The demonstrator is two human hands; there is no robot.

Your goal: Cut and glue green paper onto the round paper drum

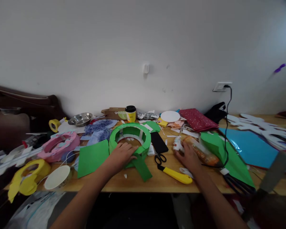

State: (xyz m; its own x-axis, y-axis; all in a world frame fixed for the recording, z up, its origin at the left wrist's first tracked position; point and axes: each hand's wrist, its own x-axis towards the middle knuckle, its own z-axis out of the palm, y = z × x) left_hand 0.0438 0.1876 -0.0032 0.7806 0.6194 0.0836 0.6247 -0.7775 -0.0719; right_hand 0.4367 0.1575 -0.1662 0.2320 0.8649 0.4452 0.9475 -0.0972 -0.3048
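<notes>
Two bare forearms (88, 194) come nearest, reaching over the front edge of the surface (124, 186). The left hand (124, 155) grasps the near rim of a green ring (146, 140), which sits at the middle of the surface; its fingers go over the top and the thumb seems to press the outer wall. A green strip (143, 168) slants from the ring's near side toward the front edge. The right hand (189, 157) is lowered among clutter, between a white item (177, 143) and an orange packet (202, 154); I cannot tell whether it has closed on either.

Pressing too hard on the rim could buckle the ring's wall, if it is as light as it looks. The loose strip could crease or tear if the left wrist drags over it. The cutter (177, 175) lies between the hands, its front end touching or just beside the scissors (160, 158); a careless sweep of the right hand might meet an edge, though whether the blade is out is unclear. The cord (226, 127) beside the packet could snag.
</notes>
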